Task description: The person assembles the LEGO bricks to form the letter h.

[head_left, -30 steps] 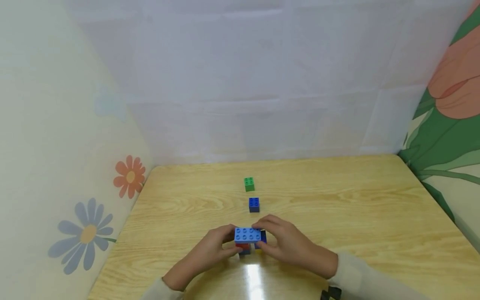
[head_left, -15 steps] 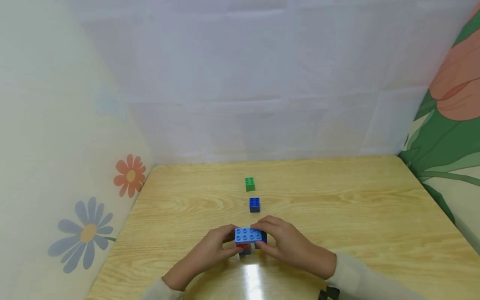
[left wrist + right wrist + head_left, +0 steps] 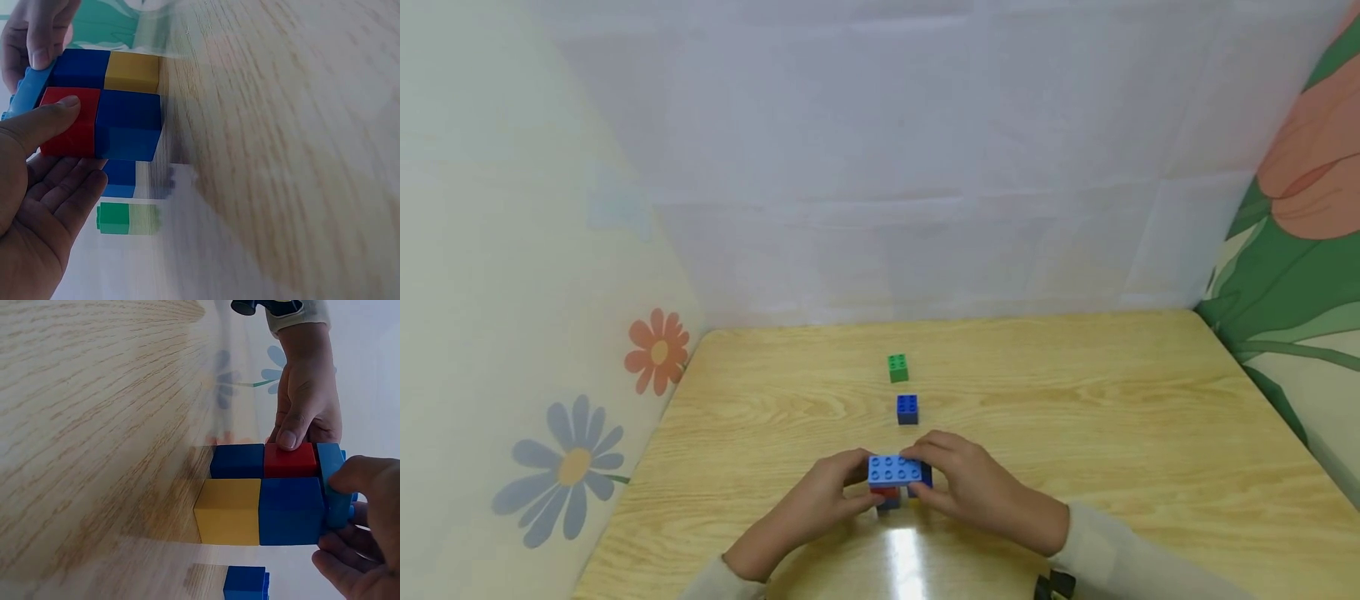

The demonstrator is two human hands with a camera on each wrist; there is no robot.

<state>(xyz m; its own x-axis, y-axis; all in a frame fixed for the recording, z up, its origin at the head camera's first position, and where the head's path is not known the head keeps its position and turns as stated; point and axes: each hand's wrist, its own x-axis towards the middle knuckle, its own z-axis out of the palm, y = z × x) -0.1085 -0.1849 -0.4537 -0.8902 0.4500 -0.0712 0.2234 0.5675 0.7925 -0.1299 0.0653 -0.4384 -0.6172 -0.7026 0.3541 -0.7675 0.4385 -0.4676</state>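
Two short towers of toy building bricks stand side by side on the table. In the left wrist view, the left one has a red brick [image 3: 78, 134] over a dark blue brick [image 3: 128, 128]. A blue brick [image 3: 290, 512] tops a yellow brick [image 3: 228, 512] in the right one. Across both lies a long light blue brick [image 3: 893, 472], slightly slanted in the right wrist view. My left hand [image 3: 831, 492] grips the red brick, thumb on its near face. With thumb and fingers, my right hand [image 3: 977, 487] pinches the light blue brick at its right end.
Beyond the towers, a loose blue brick [image 3: 907, 409] and a green brick [image 3: 898, 367] stand in a row on the wooden table [image 3: 1075, 400]. A white sheet [image 3: 925, 167] hangs behind the table, and flower-patterned walls flank it.
Both hands keep their hold, and the bricks stay in place. My right fingers have shifted very slightly left along the light blue brick.
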